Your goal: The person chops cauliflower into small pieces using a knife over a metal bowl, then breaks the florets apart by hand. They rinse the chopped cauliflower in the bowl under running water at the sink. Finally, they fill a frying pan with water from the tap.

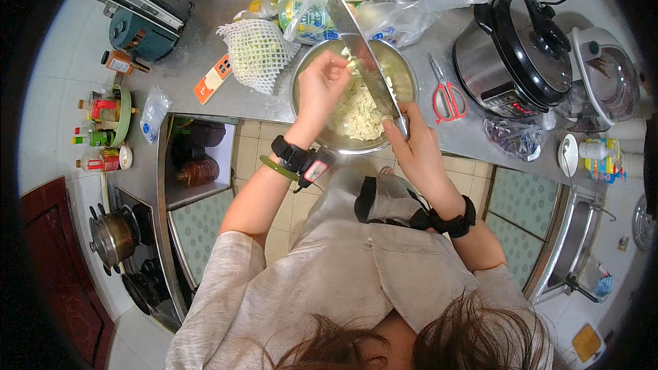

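Observation:
My right hand [419,151] grips the handle of a cleaver [367,56], whose broad blade slants up and left over a steel bowl [409,74]. Chopped pale vegetable pieces [357,113] lie in the bowl. Over the bowl's left part, my left hand [329,85] has its fingers pinched together at a small pale green vegetable piece [351,64], close to the blade. More bits cling near the blade. To the left of the bowl lies a vegetable in a white foam net [259,51]. Red-handled scissors [448,100] rest to the right of the bowl.
Behind the bowl are plastic bags [421,7] with vegetables. A pressure cooker [514,56] stands at the right, with a purple plastic bag [515,136] before it. An orange and white phone [213,80] lies at the left. The steel counter's front edge [267,117] runs beneath the bowl.

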The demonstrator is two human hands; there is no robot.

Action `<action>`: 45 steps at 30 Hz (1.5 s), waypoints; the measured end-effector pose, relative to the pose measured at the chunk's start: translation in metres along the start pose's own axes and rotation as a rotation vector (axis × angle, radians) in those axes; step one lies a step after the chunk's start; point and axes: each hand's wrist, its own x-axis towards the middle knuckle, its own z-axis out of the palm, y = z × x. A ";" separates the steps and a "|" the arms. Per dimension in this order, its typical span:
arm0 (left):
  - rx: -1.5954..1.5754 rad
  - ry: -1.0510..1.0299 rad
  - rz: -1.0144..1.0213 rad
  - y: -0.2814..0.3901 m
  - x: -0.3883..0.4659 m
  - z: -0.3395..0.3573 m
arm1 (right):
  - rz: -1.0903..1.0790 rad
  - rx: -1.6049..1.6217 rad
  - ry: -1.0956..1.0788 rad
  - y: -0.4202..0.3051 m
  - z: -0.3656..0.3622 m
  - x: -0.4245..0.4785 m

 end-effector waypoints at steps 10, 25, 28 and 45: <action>0.154 -0.033 0.245 0.021 -0.007 -0.013 | -0.046 0.065 0.073 0.012 0.003 0.022; 0.624 0.007 0.579 0.013 0.000 -0.018 | 0.044 -0.040 -0.040 -0.010 0.000 -0.003; 0.659 -0.010 0.603 0.013 -0.003 -0.019 | 0.004 -0.021 -0.026 -0.007 0.001 -0.002; 0.367 -0.083 0.444 0.008 0.001 -0.024 | -0.015 0.004 0.162 0.014 -0.018 0.008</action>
